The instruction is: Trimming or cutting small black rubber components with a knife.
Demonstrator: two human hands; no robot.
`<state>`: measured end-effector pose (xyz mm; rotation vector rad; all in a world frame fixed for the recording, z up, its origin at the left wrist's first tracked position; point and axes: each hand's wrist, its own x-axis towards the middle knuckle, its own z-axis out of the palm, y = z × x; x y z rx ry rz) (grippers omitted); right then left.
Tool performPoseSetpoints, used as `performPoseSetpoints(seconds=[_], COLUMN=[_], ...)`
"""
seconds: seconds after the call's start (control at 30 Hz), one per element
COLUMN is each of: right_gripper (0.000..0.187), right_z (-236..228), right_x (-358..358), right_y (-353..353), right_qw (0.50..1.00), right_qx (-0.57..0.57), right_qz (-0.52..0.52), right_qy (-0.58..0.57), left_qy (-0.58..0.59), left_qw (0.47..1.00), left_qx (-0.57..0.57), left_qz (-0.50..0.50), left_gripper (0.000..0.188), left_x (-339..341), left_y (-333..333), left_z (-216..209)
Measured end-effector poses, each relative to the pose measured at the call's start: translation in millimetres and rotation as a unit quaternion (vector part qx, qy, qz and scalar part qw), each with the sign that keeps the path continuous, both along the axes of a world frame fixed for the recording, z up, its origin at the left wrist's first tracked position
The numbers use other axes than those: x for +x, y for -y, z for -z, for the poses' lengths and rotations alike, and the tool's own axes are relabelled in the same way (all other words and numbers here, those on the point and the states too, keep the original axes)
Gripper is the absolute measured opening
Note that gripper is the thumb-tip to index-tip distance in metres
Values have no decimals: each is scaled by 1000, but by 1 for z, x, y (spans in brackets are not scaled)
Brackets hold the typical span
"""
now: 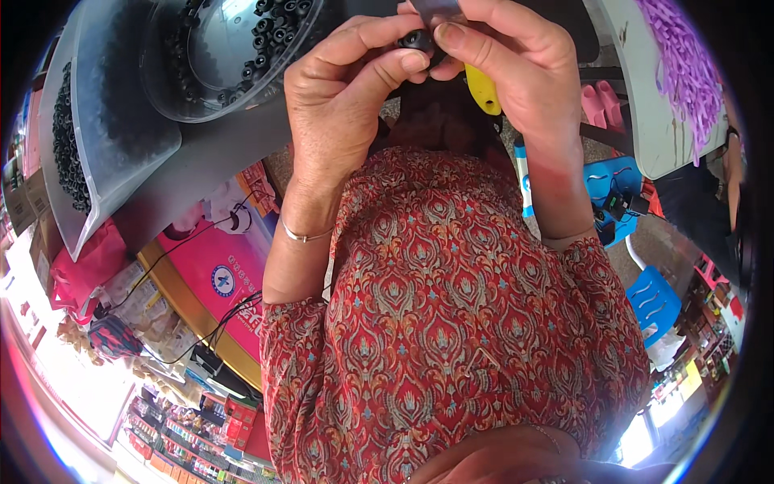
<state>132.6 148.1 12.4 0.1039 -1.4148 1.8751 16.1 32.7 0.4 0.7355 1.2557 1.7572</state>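
Note:
At the top middle, my left hand (343, 93) pinches a small black ring-shaped part (414, 40) between thumb and fingers; its round opening shows. Close against it, my right hand (524, 68) is closed around a tool with a yellow handle (482, 90). The handle's end, with a hole in it, sticks out below the right fingers. A flat dark-grey blade (438, 8) shows above the right thumb, partly cut off by the frame's edge. Both thumbs nearly meet at the black part. Fingers hide most of the tool's middle.
A transparent tub (193, 117) with several similar black parts stands at the upper left on a dark table (234, 137). Beside it leans a translucent plastic container (121, 173) with more. Purple strips (681, 60) lie on a pale table at the right, near blue chairs (651, 305) and another person.

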Motion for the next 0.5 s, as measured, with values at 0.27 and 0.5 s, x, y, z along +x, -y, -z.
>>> performPoseSetpoints(seconds=[0.27, 0.5], right_gripper=[19, 18], right_z=[-31, -23], right_x=[7, 4], right_y=[20, 17], right_qw=[962, 953], right_qx=[-46, 52], right_qz=[82, 116], right_qy=[256, 276], left_qy=[-64, 82], left_qw=[994, 993], left_qx=[85, 82], left_qz=[-33, -11], left_gripper=[26, 28], left_x=[-7, 4], left_y=[1, -2], left_z=[32, 3])
